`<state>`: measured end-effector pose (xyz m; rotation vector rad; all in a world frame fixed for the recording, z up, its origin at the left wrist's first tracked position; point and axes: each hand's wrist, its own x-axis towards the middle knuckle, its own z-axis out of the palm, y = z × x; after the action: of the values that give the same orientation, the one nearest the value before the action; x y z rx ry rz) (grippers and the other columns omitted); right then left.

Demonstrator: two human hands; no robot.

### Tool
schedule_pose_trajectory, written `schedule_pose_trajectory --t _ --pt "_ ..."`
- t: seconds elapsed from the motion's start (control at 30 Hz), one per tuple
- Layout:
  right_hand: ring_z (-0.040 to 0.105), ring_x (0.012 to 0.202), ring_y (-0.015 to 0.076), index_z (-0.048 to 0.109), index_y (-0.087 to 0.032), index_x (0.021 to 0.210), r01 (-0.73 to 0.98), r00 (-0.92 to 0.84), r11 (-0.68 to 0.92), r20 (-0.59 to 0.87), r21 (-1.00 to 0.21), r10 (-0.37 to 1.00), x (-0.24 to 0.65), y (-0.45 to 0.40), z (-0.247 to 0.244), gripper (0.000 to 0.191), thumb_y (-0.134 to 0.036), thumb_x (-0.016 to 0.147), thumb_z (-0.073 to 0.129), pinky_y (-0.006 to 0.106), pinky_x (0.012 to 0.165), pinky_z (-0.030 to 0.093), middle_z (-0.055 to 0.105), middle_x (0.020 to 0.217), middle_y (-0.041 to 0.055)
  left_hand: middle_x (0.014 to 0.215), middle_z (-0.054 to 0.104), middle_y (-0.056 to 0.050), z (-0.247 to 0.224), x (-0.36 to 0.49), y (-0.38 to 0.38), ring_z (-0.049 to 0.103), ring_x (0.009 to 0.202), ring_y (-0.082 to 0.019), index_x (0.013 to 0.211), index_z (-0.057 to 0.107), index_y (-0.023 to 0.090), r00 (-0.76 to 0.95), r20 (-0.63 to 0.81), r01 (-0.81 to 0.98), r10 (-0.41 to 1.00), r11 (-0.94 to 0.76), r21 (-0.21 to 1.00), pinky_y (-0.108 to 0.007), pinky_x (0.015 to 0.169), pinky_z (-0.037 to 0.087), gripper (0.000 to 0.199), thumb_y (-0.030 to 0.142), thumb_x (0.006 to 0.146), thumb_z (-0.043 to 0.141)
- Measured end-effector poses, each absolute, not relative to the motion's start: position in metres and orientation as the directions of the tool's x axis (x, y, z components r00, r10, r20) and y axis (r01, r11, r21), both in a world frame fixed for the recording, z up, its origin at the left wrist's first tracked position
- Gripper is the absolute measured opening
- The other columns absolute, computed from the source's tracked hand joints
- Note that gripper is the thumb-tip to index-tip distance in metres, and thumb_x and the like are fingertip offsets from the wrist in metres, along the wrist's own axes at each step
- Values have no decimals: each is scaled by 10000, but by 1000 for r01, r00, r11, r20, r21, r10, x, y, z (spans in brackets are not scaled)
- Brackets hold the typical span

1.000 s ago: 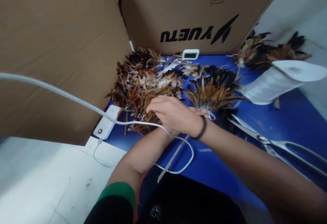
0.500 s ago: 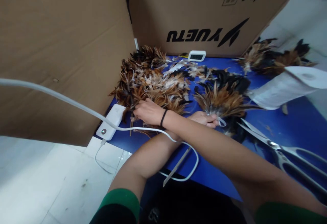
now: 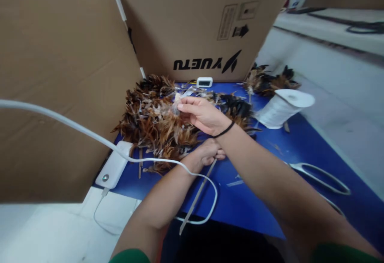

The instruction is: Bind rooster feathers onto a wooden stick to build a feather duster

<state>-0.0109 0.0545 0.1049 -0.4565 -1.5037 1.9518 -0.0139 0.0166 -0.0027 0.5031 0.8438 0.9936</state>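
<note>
My right hand (image 3: pixel 202 113), with a black band at its wrist, is raised over the feather pile (image 3: pixel 159 123). Thumb and forefinger pinch a small pale feather tuft (image 3: pixel 176 107). Below it, my left hand (image 3: pixel 210 151) is closed low over the blue table, at the base of a feather bundle (image 3: pixel 242 113) in brown and black. The right wrist hides part of that bundle and of the left grip. A thin flat strip (image 3: pixel 196 197) lies just under the left fingers. Scissors (image 3: pixel 321 179) rest on the right, partly covered by my right forearm.
Behind the pile stand cardboard panels (image 3: pixel 192 23) and a small white display (image 3: pixel 204 82). A white ribbon spool (image 3: pixel 279 111) and more feathers (image 3: pixel 273 81) are at the right. A white power bank (image 3: pixel 114 167) lies left; its white cable (image 3: pixel 162 160) crosses my left forearm.
My right hand has risen from the lower edge of the feather pile and now pinches a small tuft. The view has shifted; the left hand stays about where it was on the table.
</note>
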Motion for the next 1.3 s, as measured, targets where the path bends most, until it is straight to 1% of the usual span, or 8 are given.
schedule_pose_trajectory --t 0.17,0.33,0.47,0.57,0.73,0.9,1.07,1.3 --pt "585 606 102 534 -180 813 -234 -676 -18 149 -972 722 74 55 117 197 -332 738 634 257 612 483 577 675 -23 533 417 31 -10 -20 21 259 372 8 625 495 90 379 -302 -519 875 471 714 -130 349 159 212 200 753 623" --pt "515 493 77 561 -161 850 106 -643 191 79 -976 762 162 47 109 221 -373 790 582 201 479 406 570 600 -21 581 434 24 2 -22 19 246 394 20 652 503 77 378 -332 -527 864 496 690 -111 346 160 214 176 701 686" --pt "438 446 57 615 -130 844 431 -634 307 -43 -848 772 197 49 81 240 -354 810 539 189 454 345 539 556 -28 603 441 20 12 -20 16 247 397 25 648 496 81 383 -345 -538 857 510 671 -100 341 169 200 151 717 670" --pt "528 573 88 647 -142 832 540 -608 428 16 -724 794 199 55 58 195 -277 824 507 206 566 388 605 641 1 608 435 24 15 -19 14 248 395 30 664 515 77 382 -344 -549 858 510 662 -90 338 176 170 142 730 657" --pt "608 826 149 665 -153 860 595 -600 518 89 -614 795 183 63 41 186 -170 818 485 227 720 400 676 880 59 611 432 28 17 -17 13 247 391 34 713 561 65 376 -355 -532 856 513 674 -85 333 180 118 143 743 645" --pt "621 767 155 674 -140 832 614 -613 542 86 -574 786 174 67 41 182 -156 804 494 217 655 390 680 832 72 611 432 27 18 -16 14 240 388 33 782 604 65 369 -372 -509 852 520 686 -81 332 186 87 145 756 630" --pt "623 727 138 672 -159 825 594 -585 497 85 -632 807 172 71 37 180 -154 787 496 196 606 375 685 787 44 612 433 23 17 -15 15 243 386 33 772 611 65 360 -388 -497 848 527 690 -80 333 189 84 145 756 628" --pt "610 714 159 666 -144 809 580 -546 482 125 -657 829 170 72 31 194 -119 727 492 214 587 362 679 760 72 613 435 20 16 -14 12 239 393 35 797 622 57 407 -381 -465 830 548 695 -79 340 191 115 160 750 638"
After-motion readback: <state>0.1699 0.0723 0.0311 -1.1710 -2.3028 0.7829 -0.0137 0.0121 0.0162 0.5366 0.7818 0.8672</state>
